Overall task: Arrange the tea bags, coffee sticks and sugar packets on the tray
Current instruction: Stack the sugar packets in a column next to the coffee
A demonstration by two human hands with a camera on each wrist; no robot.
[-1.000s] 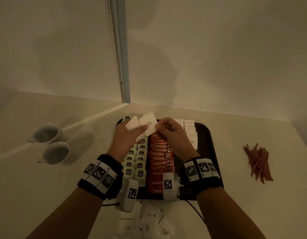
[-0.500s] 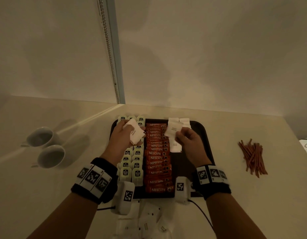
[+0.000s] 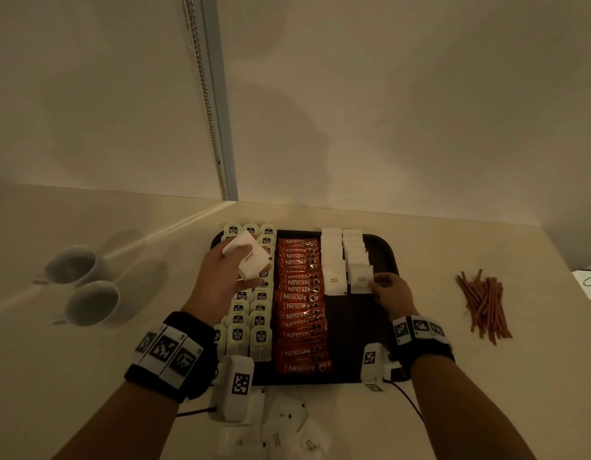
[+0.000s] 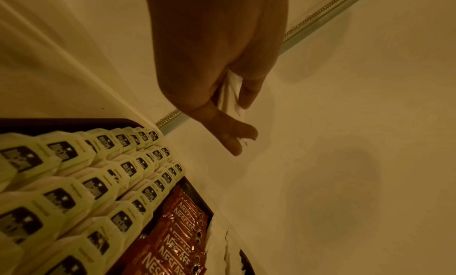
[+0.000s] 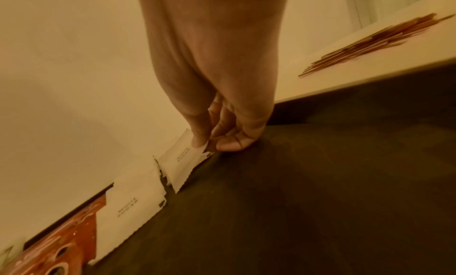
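Note:
A dark tray (image 3: 383, 254) holds pale green tea bags (image 3: 249, 327) in columns at the left, a red column of coffee sticks (image 3: 300, 307) in the middle, and two columns of white sugar packets (image 3: 332, 260) at the right. My left hand (image 3: 221, 277) hovers above the tea bags, gripping a small stack of sugar packets (image 3: 249, 255), seen edge-on between the fingers (image 4: 231, 92). My right hand (image 3: 388, 293) pinches one sugar packet (image 3: 360, 278) by its corner (image 5: 187, 158), laid at the near end of the right sugar column.
Two white cups (image 3: 81, 283) lie on the counter left of the tray. A pile of brown stir sticks (image 3: 483, 303) sits to the right. More loose sugar packets (image 3: 281, 426) lie on the counter in front of the tray. A wall stands close behind.
My right hand took one sugar packet from the left hand's stack and carried it right and down onto the tray, at the near end of the right column. The left hand stayed over the tea bags.

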